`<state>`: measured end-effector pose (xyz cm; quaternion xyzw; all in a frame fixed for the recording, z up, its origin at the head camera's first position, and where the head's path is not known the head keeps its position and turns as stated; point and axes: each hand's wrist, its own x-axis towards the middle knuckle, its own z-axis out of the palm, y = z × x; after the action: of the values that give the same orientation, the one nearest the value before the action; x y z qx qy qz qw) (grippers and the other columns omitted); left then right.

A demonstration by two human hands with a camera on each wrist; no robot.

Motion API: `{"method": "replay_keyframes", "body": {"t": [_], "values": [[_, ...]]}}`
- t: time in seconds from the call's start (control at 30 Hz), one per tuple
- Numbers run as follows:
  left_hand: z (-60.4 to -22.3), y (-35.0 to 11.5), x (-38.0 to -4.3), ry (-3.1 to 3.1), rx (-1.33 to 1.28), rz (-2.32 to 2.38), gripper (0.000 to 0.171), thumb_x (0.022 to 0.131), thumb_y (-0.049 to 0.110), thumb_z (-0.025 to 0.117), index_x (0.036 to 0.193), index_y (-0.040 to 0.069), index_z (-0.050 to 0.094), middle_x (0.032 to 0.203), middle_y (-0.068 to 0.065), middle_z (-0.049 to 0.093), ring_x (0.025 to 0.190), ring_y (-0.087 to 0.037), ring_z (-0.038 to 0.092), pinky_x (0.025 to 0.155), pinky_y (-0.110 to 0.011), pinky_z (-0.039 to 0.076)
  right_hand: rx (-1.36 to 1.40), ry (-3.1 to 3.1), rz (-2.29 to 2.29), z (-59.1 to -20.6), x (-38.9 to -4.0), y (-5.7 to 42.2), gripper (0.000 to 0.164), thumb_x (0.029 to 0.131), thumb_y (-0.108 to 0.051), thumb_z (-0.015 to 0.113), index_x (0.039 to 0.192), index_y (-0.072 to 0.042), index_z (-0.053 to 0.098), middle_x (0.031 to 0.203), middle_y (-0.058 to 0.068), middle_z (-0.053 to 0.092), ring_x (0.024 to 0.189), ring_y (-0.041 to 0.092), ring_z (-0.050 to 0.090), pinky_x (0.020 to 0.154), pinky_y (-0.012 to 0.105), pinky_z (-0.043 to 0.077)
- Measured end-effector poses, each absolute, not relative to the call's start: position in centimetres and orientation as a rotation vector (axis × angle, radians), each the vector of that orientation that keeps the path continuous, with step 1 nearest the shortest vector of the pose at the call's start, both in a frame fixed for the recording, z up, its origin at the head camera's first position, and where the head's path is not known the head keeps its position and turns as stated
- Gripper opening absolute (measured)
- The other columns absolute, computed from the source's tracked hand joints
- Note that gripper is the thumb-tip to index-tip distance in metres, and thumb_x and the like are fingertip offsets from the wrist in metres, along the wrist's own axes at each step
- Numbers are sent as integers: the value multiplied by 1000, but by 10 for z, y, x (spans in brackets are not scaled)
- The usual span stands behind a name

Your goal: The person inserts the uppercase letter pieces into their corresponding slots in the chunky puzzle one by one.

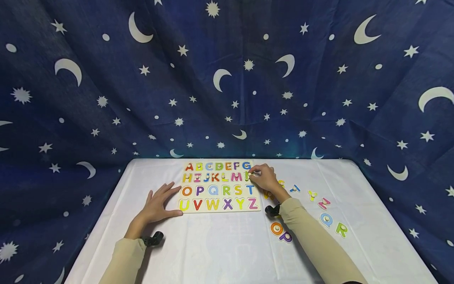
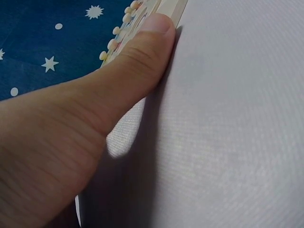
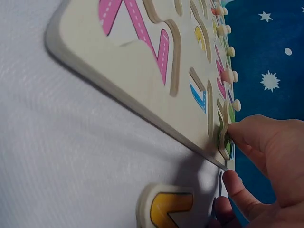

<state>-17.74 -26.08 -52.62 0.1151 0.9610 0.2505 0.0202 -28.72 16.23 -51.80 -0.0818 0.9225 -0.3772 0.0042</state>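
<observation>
A wooden alphabet puzzle board (image 1: 219,212) lies on the white table. My right hand (image 1: 265,179) is at its right edge, pinching the green letter N piece (image 3: 224,130) by its knob. In the right wrist view the N sits tilted over its recess, not flat. My left hand (image 1: 158,206) rests by the board's left side with fingers spread; its thumb (image 2: 152,40) touches the near left corner. Knobbed letters fill the top two rows up to M, such as the blue G (image 1: 246,165). Below, the rows show printed letters in recesses.
Loose letter pieces lie right of the board: an orange O (image 1: 276,228), purple P (image 1: 285,237), blue Q (image 1: 326,220), green R (image 1: 341,229), pink Z (image 1: 324,203), yellow Y (image 1: 312,195) and blue T (image 1: 294,188). More sit partly behind the right forearm. A star-patterned curtain (image 1: 227,138) hangs behind.
</observation>
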Motion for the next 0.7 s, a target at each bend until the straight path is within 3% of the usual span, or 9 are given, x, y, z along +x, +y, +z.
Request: {"method": "replay_keyframes", "body": {"t": [0.23, 0.7], "values": [[-526, -261, -177, 2980, 362, 778, 99, 70, 59, 89, 152, 17, 52, 163, -20, 35, 152, -47, 22, 116, -78, 1, -178, 2886, -1133, -515, -284, 155, 14, 90, -20, 76, 102, -15, 80, 132, 16, 61, 118, 40, 46, 102, 62, 34], [-527, -261, -178, 2979, 361, 768, 99, 70, 60, 88, 152, 18, 51, 163, -20, 35, 152, -47, 22, 116, -77, 1, -144, 2886, -1101, -516, -285, 155, 13, 91, -22, 78, 103, -17, 82, 132, 15, 61, 121, 39, 46, 102, 61, 34]]}}
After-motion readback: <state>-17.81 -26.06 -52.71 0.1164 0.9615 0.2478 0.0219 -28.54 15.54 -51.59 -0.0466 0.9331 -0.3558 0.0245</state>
